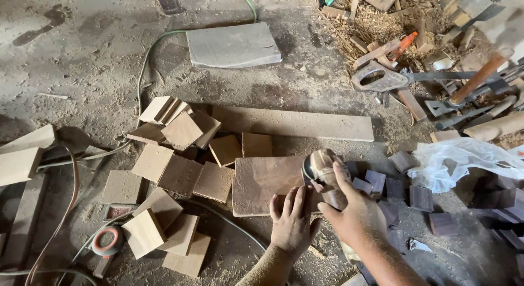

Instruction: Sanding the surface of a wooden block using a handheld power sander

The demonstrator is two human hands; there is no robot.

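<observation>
My left hand (292,221) lies flat, fingers spread, on the near edge of a brown square wooden board (262,182) that rests on the dusty floor. My right hand (355,212) grips a dust-covered handheld power grinder (322,171), whose round head sits over the board's right edge. Several light square wooden tiles (180,155) are scattered to the left of the board. Small dark wooden blocks (382,190) lie to the right of my right hand.
A long plank (295,123) lies behind the board, and a grey slab (233,44) farther back. A green cable (143,67) runs across the floor. Hand saw (382,78), hammer (480,78) and wood shavings sit at back right. A white plastic bag (464,160) is on the right.
</observation>
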